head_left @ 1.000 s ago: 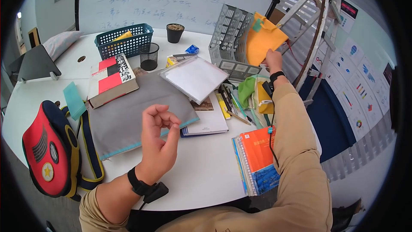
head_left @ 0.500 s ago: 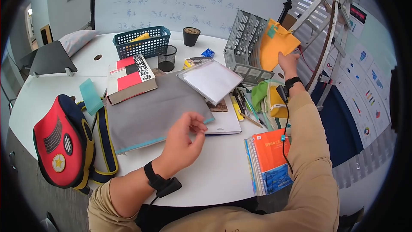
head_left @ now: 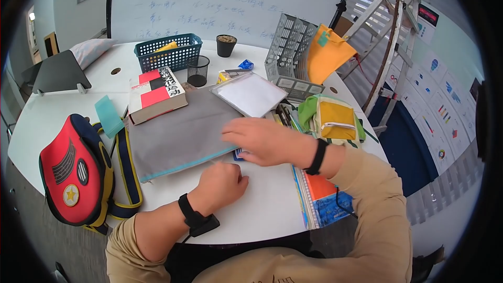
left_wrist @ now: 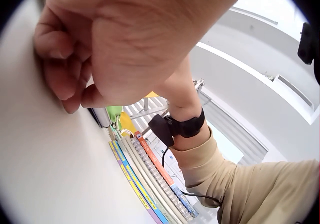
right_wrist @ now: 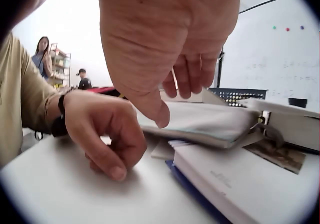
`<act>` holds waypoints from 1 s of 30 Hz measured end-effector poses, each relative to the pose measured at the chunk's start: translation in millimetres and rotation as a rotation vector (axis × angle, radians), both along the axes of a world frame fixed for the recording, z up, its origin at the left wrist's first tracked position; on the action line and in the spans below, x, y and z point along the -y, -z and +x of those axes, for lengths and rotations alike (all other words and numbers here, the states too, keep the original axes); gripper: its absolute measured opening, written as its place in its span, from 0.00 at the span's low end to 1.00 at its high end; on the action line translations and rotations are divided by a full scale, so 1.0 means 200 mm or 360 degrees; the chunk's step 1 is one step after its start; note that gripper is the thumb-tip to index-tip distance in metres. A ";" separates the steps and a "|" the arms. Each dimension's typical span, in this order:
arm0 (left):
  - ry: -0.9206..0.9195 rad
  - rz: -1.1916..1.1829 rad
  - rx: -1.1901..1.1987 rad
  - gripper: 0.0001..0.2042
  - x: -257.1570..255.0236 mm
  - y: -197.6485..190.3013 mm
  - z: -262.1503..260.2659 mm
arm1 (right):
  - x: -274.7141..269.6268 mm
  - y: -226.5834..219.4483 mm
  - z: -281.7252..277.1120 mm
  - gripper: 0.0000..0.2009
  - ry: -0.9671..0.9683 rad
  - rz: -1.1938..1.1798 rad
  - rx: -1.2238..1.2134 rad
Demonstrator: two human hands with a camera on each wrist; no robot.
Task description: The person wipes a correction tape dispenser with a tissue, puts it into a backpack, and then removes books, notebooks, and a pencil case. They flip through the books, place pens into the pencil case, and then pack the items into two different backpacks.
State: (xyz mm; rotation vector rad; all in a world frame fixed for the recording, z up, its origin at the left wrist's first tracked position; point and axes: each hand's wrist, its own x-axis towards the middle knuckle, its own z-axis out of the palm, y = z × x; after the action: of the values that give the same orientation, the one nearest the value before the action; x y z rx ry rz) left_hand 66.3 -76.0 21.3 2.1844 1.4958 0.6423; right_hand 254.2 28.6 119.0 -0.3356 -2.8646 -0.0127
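Observation:
In the head view my right hand (head_left: 264,139) reaches left across the near right corner of a grey fabric bag (head_left: 173,139) with a light blue edge. Its fingers are extended and hold nothing. Just in front of that bag my left hand (head_left: 222,184) rests at the white tabletop, fingers loosely curled and nothing in them. The right wrist view shows a thick white book (right_wrist: 235,179) with a blue cover below the right hand, partly under the bag. An orange folder (head_left: 327,55) leans in the grey file rack (head_left: 285,47) at the back right.
A thick red-and-white book (head_left: 154,94) and a clear case (head_left: 251,93) lie on the bag. Spiral notebooks (head_left: 330,207) lie right, near a yellow-green pouch (head_left: 335,118). A red backpack (head_left: 73,173) is at left; a teal basket (head_left: 167,55) stands behind.
My right hand has let go of the orange folder, which stays in the rack, and has come back left and nearer to the grey bag. My left hand has lowered towards the table.

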 end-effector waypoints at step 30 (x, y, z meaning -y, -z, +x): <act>-0.0476 0.0450 0.1583 0.42 -0.05 -0.04 0.06 | 0.23 -0.42 0.18 0.13 0.0643 -0.1028 -0.1522</act>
State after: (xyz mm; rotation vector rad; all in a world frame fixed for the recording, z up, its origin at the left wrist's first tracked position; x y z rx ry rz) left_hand 78.2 -65.3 30.0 1.3729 1.1814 1.7877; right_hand 290.0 -17.3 203.5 -0.7751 -1.7527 0.7759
